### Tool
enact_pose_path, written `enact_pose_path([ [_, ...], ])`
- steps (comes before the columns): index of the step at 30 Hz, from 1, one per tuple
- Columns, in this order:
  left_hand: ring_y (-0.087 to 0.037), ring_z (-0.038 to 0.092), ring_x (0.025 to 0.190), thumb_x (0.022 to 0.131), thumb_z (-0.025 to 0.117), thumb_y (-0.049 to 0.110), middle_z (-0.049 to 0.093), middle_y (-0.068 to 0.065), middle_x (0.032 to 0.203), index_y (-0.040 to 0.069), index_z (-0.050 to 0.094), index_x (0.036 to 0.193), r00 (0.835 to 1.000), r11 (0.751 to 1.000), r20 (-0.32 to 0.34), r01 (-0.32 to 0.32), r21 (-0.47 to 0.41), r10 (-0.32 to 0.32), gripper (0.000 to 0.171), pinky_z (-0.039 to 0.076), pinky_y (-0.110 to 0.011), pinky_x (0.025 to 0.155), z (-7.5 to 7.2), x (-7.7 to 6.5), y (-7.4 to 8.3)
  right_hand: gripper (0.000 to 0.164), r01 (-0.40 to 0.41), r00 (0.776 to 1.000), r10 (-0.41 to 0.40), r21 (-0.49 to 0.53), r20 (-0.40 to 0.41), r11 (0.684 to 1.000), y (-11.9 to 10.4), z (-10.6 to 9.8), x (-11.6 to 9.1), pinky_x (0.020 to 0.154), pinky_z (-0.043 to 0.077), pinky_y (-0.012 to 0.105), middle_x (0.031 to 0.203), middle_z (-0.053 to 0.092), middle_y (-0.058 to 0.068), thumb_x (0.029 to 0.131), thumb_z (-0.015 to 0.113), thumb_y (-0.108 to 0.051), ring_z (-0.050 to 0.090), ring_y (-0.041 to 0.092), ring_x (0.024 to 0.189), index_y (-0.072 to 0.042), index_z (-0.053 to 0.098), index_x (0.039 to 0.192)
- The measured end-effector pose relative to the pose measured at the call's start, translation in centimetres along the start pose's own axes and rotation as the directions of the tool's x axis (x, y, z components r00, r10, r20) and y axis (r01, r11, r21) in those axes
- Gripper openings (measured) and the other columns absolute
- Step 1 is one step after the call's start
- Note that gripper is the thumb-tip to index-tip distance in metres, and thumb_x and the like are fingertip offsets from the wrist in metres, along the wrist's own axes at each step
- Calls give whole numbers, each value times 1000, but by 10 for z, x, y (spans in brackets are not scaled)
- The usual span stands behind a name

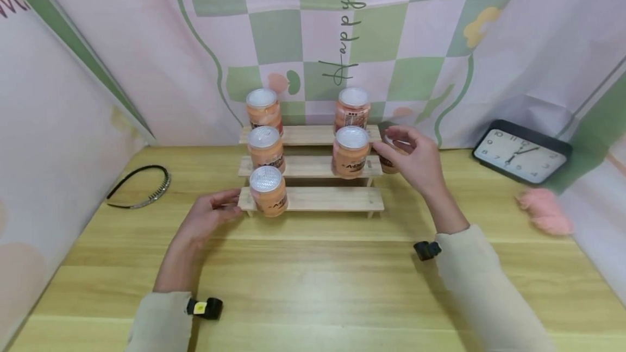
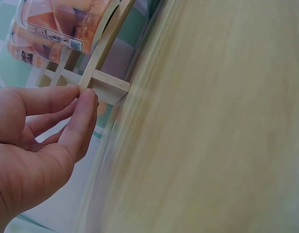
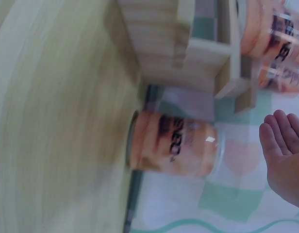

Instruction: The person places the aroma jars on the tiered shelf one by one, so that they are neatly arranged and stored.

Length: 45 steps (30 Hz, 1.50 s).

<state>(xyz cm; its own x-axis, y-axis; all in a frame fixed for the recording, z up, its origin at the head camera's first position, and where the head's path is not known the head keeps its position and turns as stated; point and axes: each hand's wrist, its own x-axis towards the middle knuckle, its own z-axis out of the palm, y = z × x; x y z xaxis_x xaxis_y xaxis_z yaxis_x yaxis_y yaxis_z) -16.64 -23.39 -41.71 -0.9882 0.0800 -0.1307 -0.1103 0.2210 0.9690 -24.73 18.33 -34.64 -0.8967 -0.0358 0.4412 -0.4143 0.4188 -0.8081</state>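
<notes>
A three-step wooden rack (image 1: pixel 332 199) stands on the table with several orange cans, all with clear lids. My left hand (image 1: pixel 207 216) pinches the left end of its lowest board (image 2: pixel 93 65) between thumb and fingers. On that step sits one can (image 1: pixel 270 192), at the left. The middle step carries a can at left and another can (image 1: pixel 350 154) at right. The top step likewise has two, including a can (image 1: pixel 352 110) at right. My right hand (image 1: pixel 415 156) is by the rack's right end, fingers extended. A further can (image 3: pixel 176 144) stands upright on the table there, partly hidden by that hand in the head view.
A black headband (image 1: pixel 158 197) lies at the left. Toward the right are a black-framed clock (image 1: pixel 520 154), tilted back, and a pink fluffy item (image 1: pixel 544 211). A checkered curtain (image 1: pixel 323 31) hangs behind the rack, at the back of the wooden table (image 1: pixel 313 281).
</notes>
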Motion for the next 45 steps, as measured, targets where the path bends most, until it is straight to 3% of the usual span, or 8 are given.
enact_pose_path([
  [8, -29, 61, 114, 95, 64, -3, 59, -24, 134, -4, 50, 145, 1000, 1000, -11, 16, 12, -16, 52, 53, -31, 94, 1, 0, 0, 60, -85, 996, 87, -62, 25, 994, 18, -10, 8, 108, 45, 43, 134, 61, 22, 91, 78, -32, 54, 34, 127, 4, 60, 134],
  [17, -30, 60, 116, 95, 63, -3, 59, -23, 134, -4, 51, 145, 1000, 1000, -12, 12, 10, -12, 51, 53, -32, 94, 1, 0, 0, 80, -150, 987, 157, -154, 35, 977, 35, -19, 18, 110, 42, 47, 148, 50, 24, 85, 82, -43, 48, 41, 135, 0, 52, 145],
  [28, -28, 60, 113, 95, 64, -4, 59, -24, 134, -4, 50, 145, 1000, 1000, -7, 11, 0, -11, 52, 54, -30, 91, 0, 0, -1, 82, -182, 980, 196, -218, 45, 959, 52, -21, 27, 103, 45, 56, 143, 51, 29, 84, 83, -41, 51, 47, 128, 3, 50, 145],
  [38, -29, 60, 114, 95, 62, -4, 59, -24, 133, -5, 50, 145, 1000, 1000, 0, 1, -9, -1, 51, 54, -31, 92, -1, 1, -2, 87, -210, 969, 232, -216, 80, 953, 58, -18, 34, 94, 50, 54, 141, 50, 32, 85, 82, -39, 54, 44, 118, 6, 43, 149],
  [45, -29, 60, 114, 95, 63, -4, 60, -24, 133, -4, 51, 144, 1000, 1000, 3, -10, -4, 10, 51, 54, -30, 91, -1, 2, -3, 72, -220, 968, 241, -222, 68, 950, 65, -15, 36, 84, 48, 41, 128, 59, 28, 86, 82, -37, 57, 36, 109, 3, 55, 139],
])
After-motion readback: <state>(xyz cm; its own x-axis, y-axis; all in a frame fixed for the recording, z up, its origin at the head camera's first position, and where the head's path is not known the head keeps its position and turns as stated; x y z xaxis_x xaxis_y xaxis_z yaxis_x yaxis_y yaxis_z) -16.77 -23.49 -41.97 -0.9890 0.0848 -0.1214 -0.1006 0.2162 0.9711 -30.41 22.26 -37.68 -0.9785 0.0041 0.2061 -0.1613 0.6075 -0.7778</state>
